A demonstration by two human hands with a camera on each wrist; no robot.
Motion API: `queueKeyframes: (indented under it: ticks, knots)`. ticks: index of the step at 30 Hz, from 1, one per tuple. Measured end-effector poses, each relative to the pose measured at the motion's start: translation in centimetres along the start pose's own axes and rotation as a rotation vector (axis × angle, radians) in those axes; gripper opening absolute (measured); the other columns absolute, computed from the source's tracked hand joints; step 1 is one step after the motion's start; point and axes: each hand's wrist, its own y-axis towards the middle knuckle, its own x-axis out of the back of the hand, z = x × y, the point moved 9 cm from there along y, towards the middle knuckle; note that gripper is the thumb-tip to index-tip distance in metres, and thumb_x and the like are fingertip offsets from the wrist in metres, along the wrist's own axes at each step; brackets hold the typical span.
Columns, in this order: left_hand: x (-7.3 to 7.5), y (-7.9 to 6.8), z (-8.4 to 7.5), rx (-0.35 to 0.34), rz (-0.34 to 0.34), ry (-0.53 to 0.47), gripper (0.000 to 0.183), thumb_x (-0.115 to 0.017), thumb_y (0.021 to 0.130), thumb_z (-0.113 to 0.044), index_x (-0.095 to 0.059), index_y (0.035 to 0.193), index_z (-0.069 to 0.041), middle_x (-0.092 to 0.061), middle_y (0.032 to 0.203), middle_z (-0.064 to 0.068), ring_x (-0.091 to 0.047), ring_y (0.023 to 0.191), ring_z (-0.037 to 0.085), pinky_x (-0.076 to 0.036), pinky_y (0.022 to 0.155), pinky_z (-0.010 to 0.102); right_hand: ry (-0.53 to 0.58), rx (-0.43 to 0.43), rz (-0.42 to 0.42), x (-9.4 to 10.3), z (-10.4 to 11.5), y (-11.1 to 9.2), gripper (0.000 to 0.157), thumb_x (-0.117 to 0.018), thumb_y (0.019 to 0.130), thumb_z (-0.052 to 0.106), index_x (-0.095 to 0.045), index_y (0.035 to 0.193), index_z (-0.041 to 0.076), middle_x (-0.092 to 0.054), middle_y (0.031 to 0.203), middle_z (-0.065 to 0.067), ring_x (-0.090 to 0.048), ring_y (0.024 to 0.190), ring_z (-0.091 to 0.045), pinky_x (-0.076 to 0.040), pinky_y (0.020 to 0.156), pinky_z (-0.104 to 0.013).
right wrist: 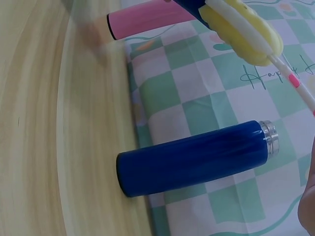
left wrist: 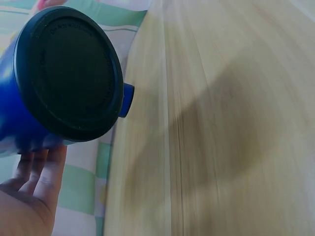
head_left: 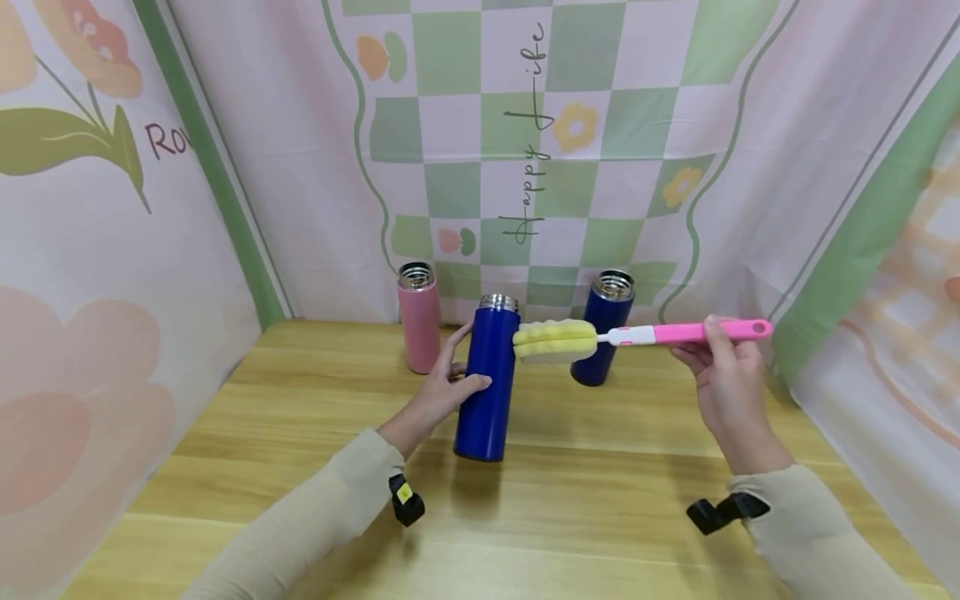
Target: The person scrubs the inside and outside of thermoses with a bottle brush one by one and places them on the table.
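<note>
My left hand (head_left: 438, 396) grips a blue thermos bottle (head_left: 487, 425) round its body, thumb across the front. The bottle leans slightly and is raised, its dark base (left wrist: 74, 73) facing the left wrist view. Its steel neck (head_left: 498, 302) has no lid on. A bottle brush with a pink handle (head_left: 678, 333) is pinched in my right hand (head_left: 731, 383). The brush lies nearly level, its yellow and white sponge head (head_left: 557, 340) pointing left at the held bottle's upper side. Whether sponge and bottle touch, I cannot tell.
A second blue bottle (head_left: 600, 333) stands lidless at the back right of the wooden table (head_left: 600, 517). At the back left stands an uncapped pink bottle (head_left: 420, 333). Behind them hangs a green-and-white checked curtain (head_left: 517, 125), with more printed cloth on both sides.
</note>
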Motion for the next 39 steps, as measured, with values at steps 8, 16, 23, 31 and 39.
queueKeyframes:
  ticks: [8,16,23,31,39]
  knots:
    - [-0.2,0.1,0.3,0.024,-0.028,0.057,0.090,-0.079,0.085,-0.044,-0.017,0.148,-0.060,-0.052,0.139,0.018,-0.056,0.123,0.033,-0.045,0.098,0.058,0.012,-0.006,-0.006,-0.2,0.1,-0.1,0.024,-0.058,0.102,0.016,-0.047,0.112,-0.003,-0.067,0.100,-0.016,-0.071,0.086,-0.022,-0.056,0.082,-0.030]
    - [-0.2,0.0,0.7,0.042,-0.039,0.063,0.092,-0.081,0.083,-0.046,-0.017,0.148,-0.060,-0.052,0.140,0.017,-0.056,0.123,0.033,-0.044,0.100,0.058,0.065,0.000,-0.066,0.3,0.2,0.0,0.023,-0.058,0.102,0.014,-0.046,0.114,-0.002,-0.065,0.101,-0.016,-0.070,0.086,-0.022,-0.056,0.081,-0.029]
    - [-0.3,0.1,0.2,0.031,-0.046,0.044,0.092,-0.081,0.083,-0.045,-0.018,0.150,-0.059,-0.052,0.135,0.015,-0.059,0.115,0.032,-0.046,0.097,0.055,0.127,-0.041,-0.152,1.2,-0.2,0.0,0.032,-0.065,0.098,0.016,-0.045,0.116,-0.002,-0.064,0.101,-0.017,-0.071,0.084,-0.024,-0.057,0.079,-0.030]
    - [-0.1,0.3,-0.3,0.010,-0.062,-0.001,0.089,-0.079,0.086,-0.041,-0.021,0.152,-0.055,-0.055,0.125,0.014,-0.062,0.109,0.031,-0.049,0.094,0.054,0.122,-0.105,-0.116,1.0,-0.9,-0.4,0.027,-0.060,0.101,0.014,-0.044,0.117,-0.001,-0.066,0.101,-0.016,-0.071,0.085,-0.023,-0.057,0.080,-0.029]
    - [0.1,0.4,-0.7,-0.010,-0.071,-0.043,0.088,-0.078,0.087,-0.037,-0.022,0.155,-0.050,-0.059,0.132,0.012,-0.063,0.113,0.030,-0.050,0.094,0.052,0.127,-0.096,-0.068,0.6,-0.9,-0.6,0.020,-0.058,0.102,0.012,-0.047,0.110,-0.002,-0.068,0.099,-0.017,-0.071,0.083,-0.024,-0.057,0.079,-0.030]
